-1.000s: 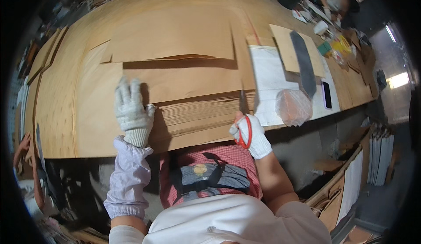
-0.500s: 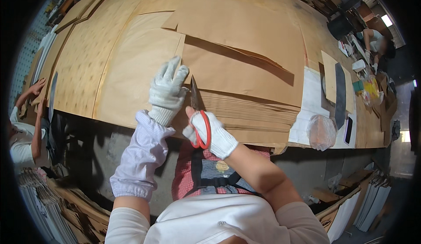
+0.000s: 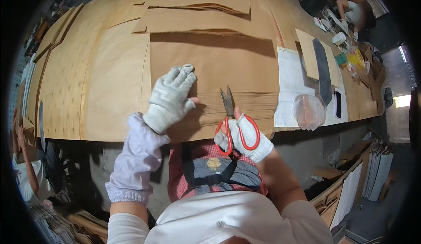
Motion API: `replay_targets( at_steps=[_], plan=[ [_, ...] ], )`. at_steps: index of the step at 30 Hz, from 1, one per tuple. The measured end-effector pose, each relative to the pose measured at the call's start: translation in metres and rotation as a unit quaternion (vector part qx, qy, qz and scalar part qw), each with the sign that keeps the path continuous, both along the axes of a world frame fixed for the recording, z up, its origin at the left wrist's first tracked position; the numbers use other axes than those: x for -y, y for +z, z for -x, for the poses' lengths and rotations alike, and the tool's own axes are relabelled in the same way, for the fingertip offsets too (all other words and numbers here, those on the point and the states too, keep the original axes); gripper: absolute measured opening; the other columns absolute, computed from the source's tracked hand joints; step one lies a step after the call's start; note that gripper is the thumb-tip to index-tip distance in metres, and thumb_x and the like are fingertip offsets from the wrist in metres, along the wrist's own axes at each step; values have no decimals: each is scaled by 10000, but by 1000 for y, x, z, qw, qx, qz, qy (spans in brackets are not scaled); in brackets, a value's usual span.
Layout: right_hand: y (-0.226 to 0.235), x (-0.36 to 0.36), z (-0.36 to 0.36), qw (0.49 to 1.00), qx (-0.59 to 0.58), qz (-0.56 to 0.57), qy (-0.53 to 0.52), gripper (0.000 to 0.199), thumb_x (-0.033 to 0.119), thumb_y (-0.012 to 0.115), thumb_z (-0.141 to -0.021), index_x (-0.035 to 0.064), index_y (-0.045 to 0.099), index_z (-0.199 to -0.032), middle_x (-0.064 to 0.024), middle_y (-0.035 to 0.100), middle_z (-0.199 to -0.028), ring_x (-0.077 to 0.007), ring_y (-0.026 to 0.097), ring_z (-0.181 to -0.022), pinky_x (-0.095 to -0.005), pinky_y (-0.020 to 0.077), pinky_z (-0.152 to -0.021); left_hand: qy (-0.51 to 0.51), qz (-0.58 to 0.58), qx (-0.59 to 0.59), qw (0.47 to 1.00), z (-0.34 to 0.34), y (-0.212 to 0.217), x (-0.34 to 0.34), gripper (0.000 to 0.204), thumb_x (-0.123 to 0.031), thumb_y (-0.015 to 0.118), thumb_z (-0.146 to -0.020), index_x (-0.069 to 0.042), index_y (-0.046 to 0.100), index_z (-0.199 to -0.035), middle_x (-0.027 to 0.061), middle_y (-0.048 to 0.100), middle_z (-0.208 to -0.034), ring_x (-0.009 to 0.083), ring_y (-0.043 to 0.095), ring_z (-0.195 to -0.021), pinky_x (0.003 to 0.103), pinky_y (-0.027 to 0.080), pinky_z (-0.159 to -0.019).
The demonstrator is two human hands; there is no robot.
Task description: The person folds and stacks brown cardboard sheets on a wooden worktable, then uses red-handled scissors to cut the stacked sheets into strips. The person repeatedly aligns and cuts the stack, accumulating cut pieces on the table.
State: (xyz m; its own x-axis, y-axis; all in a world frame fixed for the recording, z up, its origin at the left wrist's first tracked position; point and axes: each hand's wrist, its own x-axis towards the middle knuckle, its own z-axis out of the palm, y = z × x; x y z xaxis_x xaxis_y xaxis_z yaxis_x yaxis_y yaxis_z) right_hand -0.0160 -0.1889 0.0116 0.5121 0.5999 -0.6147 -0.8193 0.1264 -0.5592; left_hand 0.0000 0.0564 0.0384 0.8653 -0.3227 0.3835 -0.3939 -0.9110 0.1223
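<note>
Your left hand: flat, empty, on brown paper. Your right hand: curled round slightly parted red-handled scissors.

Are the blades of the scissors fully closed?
No, the red-handled scissors in the right hand have their blades apart, leaving a visible gap.

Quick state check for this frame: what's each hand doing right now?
Left hand: open, palm down over the brown paper.
Right hand: closed, holding red-handled scissors, blades slightly apart.
</note>
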Motion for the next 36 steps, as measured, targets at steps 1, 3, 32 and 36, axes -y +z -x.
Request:
replay_targets(
  at_steps=[1, 3, 32, 36],
  plan=[
    [-3, 0, -2, 1000, 7, 24, 7, 723, 673, 250, -954, 51, 489, -676, -136, 550, -625, -227, 544, -558, -311, 457, -535, 27, -6, -28, 999, 1, 1, 10, 569, -263, 725, -713, -69, 530, -1210, 110, 553, -1278, 334, 574, -1067, 395, 489, -864],
    [-3, -2, -4, 998, 37, 51, 19, 680, 657, 304, -956, 51, 511, -727, -144, 585, -671, -207, 559, -573, -299, 461, -527, 74, -33, -59, 995, -1, 4, 20, 578, -286, 732, -701, -86, 518, -1199, 89, 546, -1290, 305, 581, -1045, 393, 493, -843],
    [-29, -97, 5, 982, -53, -106, 148, 488, 539, 477, -965, 87, 495, -783, -69, 514, -645, -164, 481, -513, -299, 415, -471, 155, 185, 89, 966, 35, -37, -52, 581, 47, 645, -614, -55, 597, -1184, 171, 635, -1147, 360, 572, -1148, 427, 463, -974],
    [1, -129, 12, 993, -17, 25, 117, 472, 529, 570, -923, 84, 500, -781, -42, 495, -618, -154, 499, -503, -277, 422, -447, 207, 47, 77, 974, 32, -18, -45, 575, -4, 712, -594, -113, 612, -1150, 138, 644, -1133, 325, 603, -1068, 429, 496, -897]
  ],
)
